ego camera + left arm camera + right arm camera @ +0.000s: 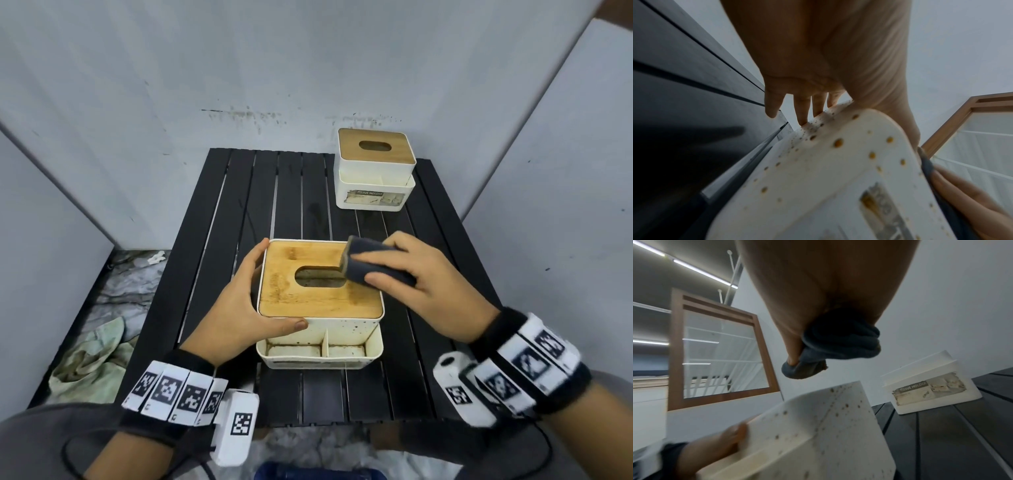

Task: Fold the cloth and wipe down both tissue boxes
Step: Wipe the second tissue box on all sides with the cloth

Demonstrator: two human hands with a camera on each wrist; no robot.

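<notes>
The near tissue box (318,308) is white and stained, with a wooden lid and an oval slot; it sits mid-table. My left hand (253,301) grips its left side, thumb on the front wall and fingers along the left edge (803,116). My right hand (404,274) holds the folded dark grey cloth (370,263) over the lid's right rear corner, beside the slot. In the right wrist view the bunched cloth (838,344) hangs just above the spotted box (818,426). The second tissue box (375,168), cleaner, stands at the table's far right (929,389).
The black slatted table (291,192) is hemmed in by grey walls behind and to both sides. A crumpled pale rag (92,363) lies on the floor to the left. The near box's front tray compartments (315,353) are open and grimy.
</notes>
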